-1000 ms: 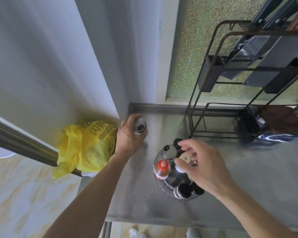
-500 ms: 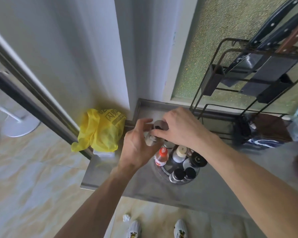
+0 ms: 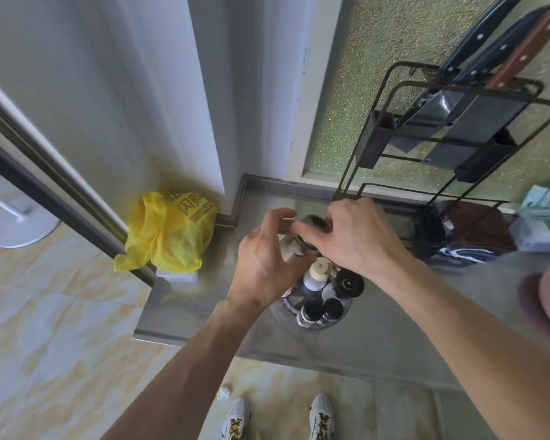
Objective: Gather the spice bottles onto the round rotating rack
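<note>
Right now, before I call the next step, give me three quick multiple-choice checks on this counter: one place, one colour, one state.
1. Where is the round rack?
A. on the steel counter
B. on the floor
C. in the knife rack

2. What colour is the plastic bag?
A. blue
B. yellow
C. red

3. What is happening to the grey bottle?
A. lying on the counter
B. standing in the rack
C. held by both hands

Answers: 1 A, it sits on the counter near the front edge. 2 B, bright yellow. 3 C, the left hand and right hand both have a grip on it above the rack.
</note>
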{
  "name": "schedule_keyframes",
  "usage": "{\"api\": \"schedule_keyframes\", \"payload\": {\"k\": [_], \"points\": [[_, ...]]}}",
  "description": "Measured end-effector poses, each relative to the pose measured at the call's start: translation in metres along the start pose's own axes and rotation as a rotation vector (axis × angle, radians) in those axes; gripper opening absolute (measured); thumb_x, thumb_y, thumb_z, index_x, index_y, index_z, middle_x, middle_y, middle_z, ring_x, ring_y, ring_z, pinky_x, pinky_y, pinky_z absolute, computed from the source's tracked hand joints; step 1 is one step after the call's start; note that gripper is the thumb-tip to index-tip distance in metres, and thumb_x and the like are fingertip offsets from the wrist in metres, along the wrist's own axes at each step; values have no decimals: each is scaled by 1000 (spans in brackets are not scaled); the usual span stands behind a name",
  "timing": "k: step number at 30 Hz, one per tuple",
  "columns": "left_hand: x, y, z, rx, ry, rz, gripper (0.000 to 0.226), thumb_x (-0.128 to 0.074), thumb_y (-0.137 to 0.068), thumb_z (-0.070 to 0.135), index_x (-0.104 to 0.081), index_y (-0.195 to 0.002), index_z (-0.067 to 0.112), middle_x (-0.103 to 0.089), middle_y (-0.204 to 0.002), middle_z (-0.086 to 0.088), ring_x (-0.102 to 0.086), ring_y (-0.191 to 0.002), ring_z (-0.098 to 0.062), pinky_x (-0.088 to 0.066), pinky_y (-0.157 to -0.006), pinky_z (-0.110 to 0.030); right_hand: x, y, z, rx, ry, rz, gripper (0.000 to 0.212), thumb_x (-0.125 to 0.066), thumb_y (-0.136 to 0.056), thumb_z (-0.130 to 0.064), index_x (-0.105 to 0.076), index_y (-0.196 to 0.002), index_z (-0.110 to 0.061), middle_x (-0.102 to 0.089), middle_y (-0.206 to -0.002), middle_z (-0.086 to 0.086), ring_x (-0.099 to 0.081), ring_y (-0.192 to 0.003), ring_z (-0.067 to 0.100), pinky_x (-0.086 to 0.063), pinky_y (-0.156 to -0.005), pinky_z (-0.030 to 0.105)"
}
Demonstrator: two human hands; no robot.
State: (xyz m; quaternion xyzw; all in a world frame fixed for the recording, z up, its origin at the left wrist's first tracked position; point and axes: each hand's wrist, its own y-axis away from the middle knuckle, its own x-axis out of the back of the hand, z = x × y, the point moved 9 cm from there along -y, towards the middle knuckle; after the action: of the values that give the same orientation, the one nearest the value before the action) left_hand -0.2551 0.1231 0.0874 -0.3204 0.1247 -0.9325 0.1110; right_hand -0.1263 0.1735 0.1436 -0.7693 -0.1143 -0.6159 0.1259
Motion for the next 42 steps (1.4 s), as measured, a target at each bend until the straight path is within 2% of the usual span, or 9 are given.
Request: {"api": "schedule_keyframes", "payload": {"k": [4, 9, 13, 15, 20, 27, 36, 40, 42], "points": [[-15, -3, 9, -29, 19, -52, 71, -86, -64, 27, -53, -125, 13, -74, -112, 6, -69, -101, -11, -55, -83, -33, -6, 11, 2, 66, -122, -116, 59, -76, -71, -62, -63, -113, -23, -72, -103, -1, -66, -98, 24, -45, -71, 31], [-37, 1, -6, -19, 15, -288, 86, -81, -73, 20, -35, -146, 21, -52, -145, 3, -49, -130, -13, -43, -105, -31, -12, 14, 28, -5, -92, -34, 37, -79, -74, -50, -67, -98, -24, -71, -84, -6, -64, -78, 18, -36, -63, 27], [-19, 24, -80, 189, 12, -17, 65, -58, -73, -12, -58, -130, 21, -58, -125, 0, -57, -116, -17, -50, -100, -41, -48, 25, 41, -54, -77, -79, 39, -77, -74, -51, -65, -98, -23, -71, -87, -4, -65, -81, 22, -40, -64, 29], [-35, 39, -114, 358, -1, -59, 71, -51, -69, -17, -58, -129, 20, -56, -126, -5, -57, -116, -24, -51, -98, -43, -71, 27, 39, -63, -35, -121, 41, -76, -73, -51, -64, -101, -23, -71, -90, -2, -66, -86, 24, -42, -66, 30], [-91, 72, -159, 687, 49, -356, 65, -57, -83, 0, -43, -145, 15, -49, -143, -17, -51, -129, -34, -45, -106, -43, -123, 32, 28, -84, 82, -217, 44, -73, -78, -41, -58, -110, -15, -70, -99, 7, -68, -91, 31, -46, -69, 34], [-124, 95, -192, 843, 38, -428, 47, -54, -94, 14, -45, -140, 12, -64, -130, -14, -61, -117, -35, -50, -99, -46, -178, 37, 28, -216, 204, -280, 44, -75, -83, -25, -55, -120, -11, -57, -120, 13, -70, -97, 28, -56, -77, 33], [-127, 94, -194, 813, 5, -424, 35, -60, -90, 14, -58, -125, 14, -70, -119, -10, -65, -110, -33, -53, -94, -42, -153, 46, 39, -283, -8, -127, 43, -68, -84, -51, -60, -110, -18, -61, -107, 4, -67, -91, 27, -52, -71, 37], [-130, 94, -196, 819, -9, -444, 33, -60, -91, 19, -58, -124, 16, -70, -118, -10, -64, -108, -35, -54, -94, -43, -102, 78, 111, -473, -256, 263, 11, -61, -96, -30, -66, -98, -21, -68, -94, -4, -66, -81, 17, -55, -71, 35], [-131, 94, -197, 825, -19, -445, 32, -60, -89, 19, -60, -121, 17, -71, -114, -11, -65, -104, -35, -55, -91, -44, -132, 97, 163, -693, -318, 177, 15, -58, -98, -18, -69, -107, -17, -73, -104, 3, -70, -92, 25, -57, -83, 41]]}}
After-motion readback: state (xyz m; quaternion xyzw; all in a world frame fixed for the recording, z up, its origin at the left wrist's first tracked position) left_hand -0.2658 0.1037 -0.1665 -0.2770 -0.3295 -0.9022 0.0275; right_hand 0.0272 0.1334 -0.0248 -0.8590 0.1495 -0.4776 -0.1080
